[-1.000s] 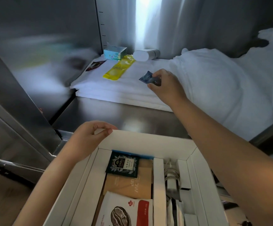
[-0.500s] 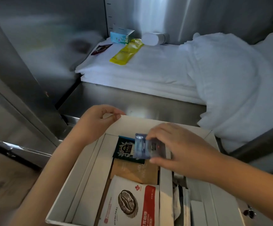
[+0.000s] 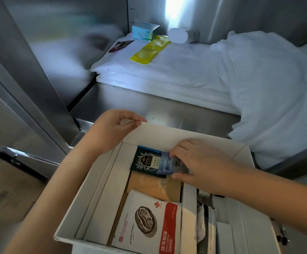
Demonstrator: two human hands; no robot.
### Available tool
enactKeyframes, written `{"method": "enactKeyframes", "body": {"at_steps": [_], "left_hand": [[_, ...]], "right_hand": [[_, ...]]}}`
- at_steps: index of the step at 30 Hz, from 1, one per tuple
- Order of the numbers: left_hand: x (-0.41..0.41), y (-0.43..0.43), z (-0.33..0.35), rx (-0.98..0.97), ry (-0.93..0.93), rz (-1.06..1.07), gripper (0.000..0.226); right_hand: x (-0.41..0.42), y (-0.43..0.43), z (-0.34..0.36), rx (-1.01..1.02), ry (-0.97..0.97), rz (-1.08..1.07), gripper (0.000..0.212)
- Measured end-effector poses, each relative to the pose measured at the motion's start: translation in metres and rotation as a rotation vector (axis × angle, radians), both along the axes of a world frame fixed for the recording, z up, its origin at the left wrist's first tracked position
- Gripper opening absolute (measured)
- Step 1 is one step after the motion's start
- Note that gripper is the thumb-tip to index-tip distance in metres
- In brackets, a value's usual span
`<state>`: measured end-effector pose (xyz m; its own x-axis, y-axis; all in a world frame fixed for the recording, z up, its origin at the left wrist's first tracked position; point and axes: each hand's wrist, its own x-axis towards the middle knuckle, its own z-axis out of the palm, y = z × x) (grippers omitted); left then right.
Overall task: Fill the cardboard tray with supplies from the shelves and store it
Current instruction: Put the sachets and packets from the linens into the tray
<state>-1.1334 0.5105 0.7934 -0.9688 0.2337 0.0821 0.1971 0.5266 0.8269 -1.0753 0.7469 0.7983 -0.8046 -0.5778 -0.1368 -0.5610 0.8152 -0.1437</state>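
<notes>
A white cardboard tray (image 3: 167, 134) with dividers sits low in front of me. My left hand (image 3: 110, 131) grips its far left rim. My right hand (image 3: 195, 162) holds a small blue sachet (image 3: 165, 165) down inside the tray's middle compartment, on top of a dark green tea packet (image 3: 145, 161). Below these lie a tan packet (image 3: 156, 187) and a white and red drip coffee packet (image 3: 149, 224). The right compartment holds white and dark wrapped items (image 3: 206, 222), partly hidden by my right forearm.
A steel shelf (image 3: 149, 109) lies beyond the tray, holding folded white towels (image 3: 185, 70). On the towels are a yellow sachet (image 3: 149, 52), a teal box (image 3: 143, 32), a white cylinder (image 3: 180, 35) and a dark packet (image 3: 120, 45). A steel upright (image 3: 30, 79) stands left.
My right hand carried the blue sachet from the towel stack down into the tray and now presses it onto the tea packet. My left hand kept its hold on the rim.
</notes>
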Motion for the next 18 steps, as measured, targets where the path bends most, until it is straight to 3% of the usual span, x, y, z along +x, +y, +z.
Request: {"method": "enactKeyframes", "body": {"at_steps": [9, 18], "left_hand": [[-0.009, -0.019, -0.002, 0.001, 0.009, -0.079, 0.017], [-0.026, -0.049, -0.005, 0.027, 0.023, -0.139, 0.018]], "right_hand": [[0.0, -0.026, -0.012, 0.137, -0.072, -0.066, 0.049], [-0.012, -0.059, -0.025, 0.182, -0.027, -0.118, 0.049]]}}
